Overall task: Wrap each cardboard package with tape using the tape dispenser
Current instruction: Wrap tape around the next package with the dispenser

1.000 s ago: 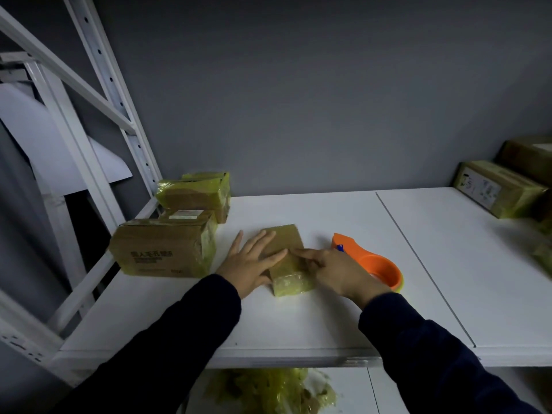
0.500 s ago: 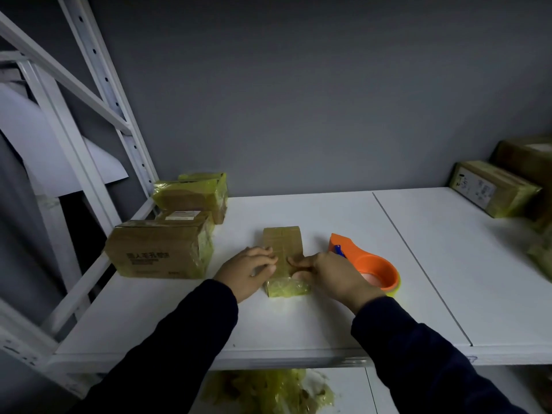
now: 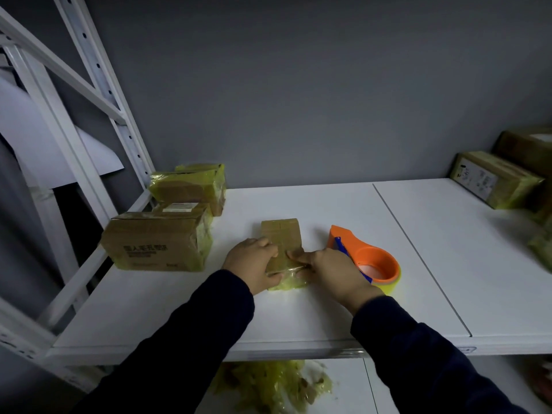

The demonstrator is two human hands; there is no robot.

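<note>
A small flat cardboard package point(image 3: 281, 236) lies on the white shelf point(image 3: 328, 309), its near end covered in yellowish tape. My left hand point(image 3: 251, 262) grips its left side with curled fingers on top. My right hand point(image 3: 328, 270) holds the right near edge, the thumb pressing on the top face. The orange tape dispenser point(image 3: 369, 258) with a yellowish roll lies on the shelf just right of my right hand, held by neither hand.
Two taped cardboard boxes point(image 3: 158, 240) point(image 3: 191, 186) stand at the shelf's left by the white rack upright point(image 3: 98, 94). More taped boxes point(image 3: 493, 179) sit at the far right. Crumpled yellow tape and scraps point(image 3: 268, 386) lie on the lower shelf.
My left hand's fingers went from flat and spread on the package to curled over its left edge. My right hand stayed on the right near edge. The view shifted slightly.
</note>
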